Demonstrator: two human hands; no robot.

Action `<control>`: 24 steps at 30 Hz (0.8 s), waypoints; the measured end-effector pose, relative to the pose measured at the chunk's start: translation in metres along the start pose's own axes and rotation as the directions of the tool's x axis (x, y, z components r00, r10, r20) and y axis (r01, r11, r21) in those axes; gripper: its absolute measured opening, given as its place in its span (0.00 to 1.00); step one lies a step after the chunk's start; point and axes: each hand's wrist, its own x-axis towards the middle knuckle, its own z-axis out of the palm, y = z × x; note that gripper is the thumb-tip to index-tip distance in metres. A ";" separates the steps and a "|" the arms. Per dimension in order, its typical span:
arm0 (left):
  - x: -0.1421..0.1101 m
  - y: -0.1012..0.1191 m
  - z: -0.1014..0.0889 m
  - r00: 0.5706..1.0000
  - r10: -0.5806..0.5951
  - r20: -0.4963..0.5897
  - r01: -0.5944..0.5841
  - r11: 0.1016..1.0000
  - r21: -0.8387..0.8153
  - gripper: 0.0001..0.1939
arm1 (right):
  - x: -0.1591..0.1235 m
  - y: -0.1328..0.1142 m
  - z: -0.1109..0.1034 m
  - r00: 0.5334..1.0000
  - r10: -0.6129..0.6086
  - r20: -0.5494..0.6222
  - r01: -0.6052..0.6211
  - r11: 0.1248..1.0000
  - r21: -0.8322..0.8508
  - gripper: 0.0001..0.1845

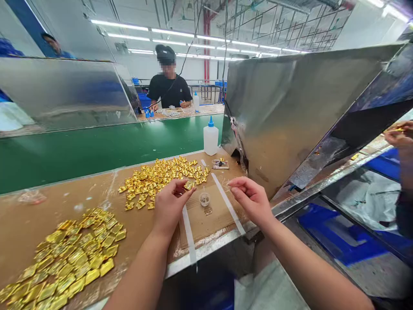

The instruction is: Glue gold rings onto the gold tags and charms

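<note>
My left hand pinches a small shiny gold piece between thumb and fingertips, above the cardboard-covered bench. My right hand is closed in a pinch to the right of it; whatever is in its fingertips is too small to make out. Between and below the hands a small clear cup sits on the cardboard, with a wet-looking patch just in front of it. A heap of small gold pieces lies behind my left hand. More gold pieces, larger and flatter, spread over the bench at the left.
A white bottle with a blue cap stands at the back, near a small tray. Beyond runs a green belt. A metal hood rises at the right. One person works opposite; another person's hand shows at far right.
</note>
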 end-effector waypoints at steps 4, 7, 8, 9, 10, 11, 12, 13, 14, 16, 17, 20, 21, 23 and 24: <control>0.001 0.003 0.003 1.000 0.002 0.018 -0.003 1.000 0.029 0.15 | -0.007 0.005 -0.025 0.994 -0.093 -0.064 0.087 0.993 -0.083 0.15; 0.001 0.005 0.003 0.999 -0.005 0.036 0.003 0.999 0.048 0.15 | -0.011 0.009 -0.042 0.992 -0.093 -0.087 0.082 0.989 -0.125 0.17; 0.001 0.005 0.003 0.999 -0.009 0.040 0.007 0.999 0.052 0.15 | -0.012 0.011 -0.047 0.991 -0.070 -0.111 0.054 0.988 -0.144 0.14; 0.001 0.005 0.003 0.999 -0.014 0.044 0.012 0.998 0.057 0.16 | -0.012 0.012 -0.053 0.990 -0.049 -0.135 0.025 0.985 -0.174 0.12; 0.001 0.005 0.003 0.999 -0.020 0.048 0.017 0.998 0.062 0.16 | -0.012 0.014 -0.057 0.988 -0.040 -0.150 0.008 0.977 -0.213 0.12; 0.002 0.005 0.003 0.998 -0.026 0.052 0.022 0.997 0.068 0.16 | -0.011 0.015 -0.062 0.987 -0.049 -0.152 0.008 0.965 -0.261 0.12; 0.002 0.004 0.003 0.998 -0.030 0.056 0.026 0.997 0.075 0.17 | -0.010 0.015 -0.065 0.989 -0.072 -0.131 0.027 0.947 -0.321 0.14; 0.002 0.003 0.003 0.998 -0.035 0.060 0.030 0.996 0.083 0.17 | -0.009 0.015 -0.068 0.991 -0.103 -0.090 0.061 0.920 -0.387 0.16; 0.003 0.003 0.003 0.997 -0.039 0.065 0.033 0.995 0.089 0.18 | -0.007 0.015 -0.069 0.991 -0.127 -0.032 0.098 0.886 -0.454 0.18; 0.003 0.000 0.003 0.996 -0.046 0.072 0.039 0.995 0.096 0.19 | -0.003 0.013 -0.069 0.989 -0.096 0.115 0.146 0.791 -0.595 0.19; 0.003 -0.001 0.003 0.996 -0.049 0.073 0.042 0.995 0.095 0.20 | -0.001 0.013 -0.067 0.984 -0.039 0.176 0.148 0.734 -0.663 0.16; 0.004 -0.002 0.003 0.995 -0.059 0.075 0.053 0.996 0.078 0.22 | 0.004 0.016 -0.062 0.966 0.130 0.226 0.102 0.610 -0.786 0.05; 0.004 -0.002 0.003 0.995 -0.062 0.076 0.057 0.996 0.068 0.22 | 0.007 0.019 -0.060 0.964 0.151 0.218 0.086 0.600 -0.796 0.04; 0.004 -0.001 0.003 0.995 -0.068 0.078 0.065 0.997 0.044 0.23 | 0.011 0.024 -0.059 0.965 0.164 0.206 0.059 0.628 -0.776 0.04; 0.004 -0.001 0.003 0.994 -0.072 0.079 0.069 0.997 0.030 0.24 | 0.014 0.026 -0.059 0.964 0.170 0.205 0.046 0.652 -0.757 0.06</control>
